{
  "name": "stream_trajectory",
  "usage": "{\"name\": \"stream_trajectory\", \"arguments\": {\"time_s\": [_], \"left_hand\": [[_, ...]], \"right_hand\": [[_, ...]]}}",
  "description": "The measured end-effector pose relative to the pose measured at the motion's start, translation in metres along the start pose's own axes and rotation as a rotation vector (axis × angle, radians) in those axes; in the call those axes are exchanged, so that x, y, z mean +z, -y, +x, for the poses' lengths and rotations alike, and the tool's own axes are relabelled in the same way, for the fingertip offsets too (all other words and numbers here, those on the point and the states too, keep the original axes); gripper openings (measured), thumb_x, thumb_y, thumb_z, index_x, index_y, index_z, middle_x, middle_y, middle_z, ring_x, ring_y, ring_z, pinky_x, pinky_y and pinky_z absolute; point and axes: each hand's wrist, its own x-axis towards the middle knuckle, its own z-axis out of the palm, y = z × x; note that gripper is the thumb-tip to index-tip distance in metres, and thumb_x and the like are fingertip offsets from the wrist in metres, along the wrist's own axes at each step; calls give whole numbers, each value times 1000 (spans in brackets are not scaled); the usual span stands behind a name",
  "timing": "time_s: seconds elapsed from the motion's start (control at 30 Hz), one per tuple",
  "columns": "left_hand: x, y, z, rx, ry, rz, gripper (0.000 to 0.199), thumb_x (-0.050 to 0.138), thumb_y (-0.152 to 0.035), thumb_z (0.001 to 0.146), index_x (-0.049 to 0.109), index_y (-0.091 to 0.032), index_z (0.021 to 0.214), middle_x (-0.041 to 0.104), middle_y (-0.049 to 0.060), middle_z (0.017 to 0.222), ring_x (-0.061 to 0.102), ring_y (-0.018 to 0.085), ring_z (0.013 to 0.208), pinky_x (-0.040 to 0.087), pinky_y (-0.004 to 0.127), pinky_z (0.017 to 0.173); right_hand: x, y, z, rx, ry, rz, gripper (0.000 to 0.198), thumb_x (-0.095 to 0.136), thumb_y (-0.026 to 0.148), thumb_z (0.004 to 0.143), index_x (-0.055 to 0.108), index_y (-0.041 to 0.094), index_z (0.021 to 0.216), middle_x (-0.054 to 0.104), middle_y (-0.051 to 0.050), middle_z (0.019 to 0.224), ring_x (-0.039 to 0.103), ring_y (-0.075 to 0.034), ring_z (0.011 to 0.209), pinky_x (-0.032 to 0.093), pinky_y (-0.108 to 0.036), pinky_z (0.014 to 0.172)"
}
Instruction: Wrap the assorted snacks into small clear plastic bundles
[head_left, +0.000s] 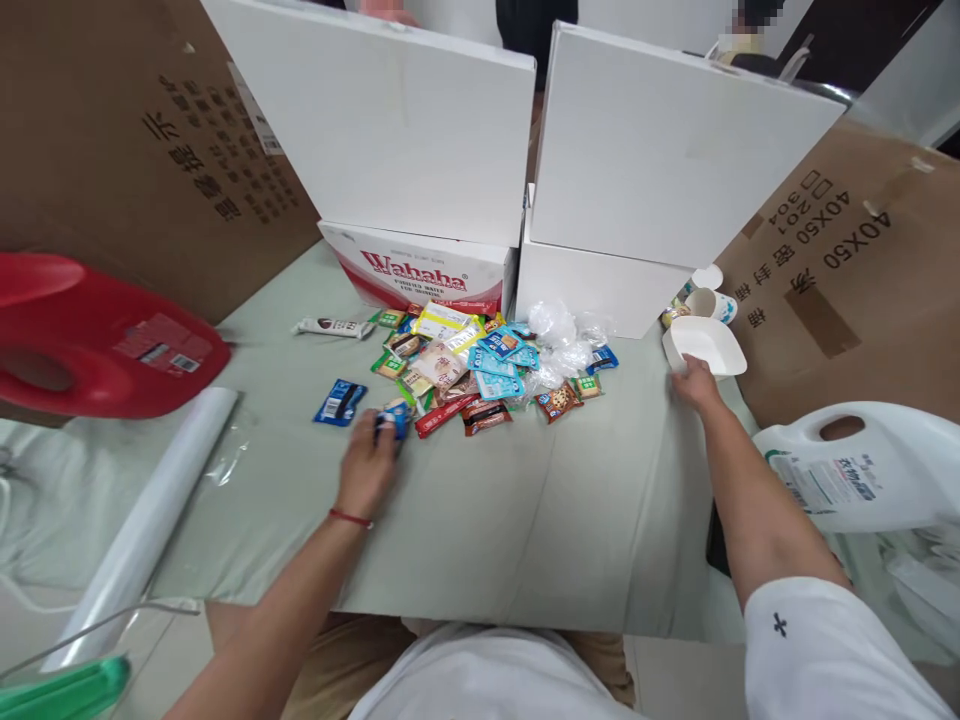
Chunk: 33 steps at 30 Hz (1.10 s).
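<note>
My left hand (369, 462) is closed on a small blue snack packet (397, 416) at the left edge of a heap of wrapped snacks (450, 365). Another blue packet (340, 402) lies flat just left of that hand. Over on the right, my right hand (696, 385) grips the near rim of a white square bowl (706, 346). Brown, red, green and light-blue wrappers make up the heap, with crumpled clear plastic (559, 340) on its right side. A white wrapped bar (334, 328) rests apart at the upper left.
Behind the heap stand a Wahaha carton (427, 272) and white panels (622, 150). Paper cups (709, 304) sit beyond the bowl. A red jug (105, 340) and a plastic roll (150, 520) flank the left; a white jug (862, 465) and cardboard (847, 270) flank the right.
</note>
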Motion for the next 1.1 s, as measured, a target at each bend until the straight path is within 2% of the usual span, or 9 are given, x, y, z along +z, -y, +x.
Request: {"name": "stream_trajectory", "arguments": {"time_s": [0.07,0.2,0.33,0.53,0.63,0.77,0.9,1.0,1.1], "left_hand": [[17,-7,-18,120,77,-41,58,47,-45,98,47,-13,146,46,16,157,39,28,149,31,44,124],[28,-6,-64,353,-124,-18,58,44,-45,100,44,-9,146,39,23,158,27,34,153,22,56,126],[11,2,-102,529,-160,17,36,49,-33,100,54,-15,129,53,20,140,39,33,145,35,57,119],[-10,-3,-123,553,-203,0,18,53,-26,98,59,-19,113,57,14,125,48,30,136,44,53,111],[-17,-7,-128,518,-209,-55,15,52,-26,98,61,-19,109,56,13,123,50,29,134,44,52,111],[-28,-16,-143,399,-167,-213,17,54,-34,97,65,-22,100,61,9,112,60,25,116,50,44,101],[-27,-43,-151,63,225,-595,33,56,-53,95,67,-21,95,63,3,82,59,15,68,48,27,59],[-11,-70,-146,-191,489,-930,49,64,-65,86,67,-19,101,64,5,89,59,13,67,36,21,45],[11,-90,-142,-332,691,-1149,61,72,-71,74,66,-17,104,65,6,96,57,10,63,27,18,40]], "right_hand": [[-4,12,11,-30,-81,63,64,60,27,89,45,5,147,46,-24,147,50,-28,131,40,-34,105],[-8,60,-5,-197,-380,262,42,49,25,91,62,11,129,60,-20,131,58,-30,117,44,-40,101],[-6,136,-38,-562,-313,386,34,43,28,96,69,17,115,69,-12,111,64,-25,99,50,-37,92],[-13,229,-47,-830,-202,114,38,50,26,96,63,24,131,51,-12,148,55,-30,121,51,-39,86],[-29,240,-38,-797,-230,241,26,48,27,98,72,22,104,67,-12,119,58,-28,112,50,-38,88],[-55,216,-58,-549,-387,1054,22,59,42,93,68,22,97,66,-4,96,59,-17,82,51,-29,72],[-51,177,-142,-227,182,1729,27,81,39,74,60,25,84,49,6,70,37,-7,51,30,-16,40],[-23,161,-215,-15,621,1813,29,86,31,67,62,22,81,43,7,63,28,-6,47,23,-15,35],[3,156,-261,115,822,1780,32,89,30,64,64,19,79,43,8,62,26,-4,46,21,-13,34]]}}
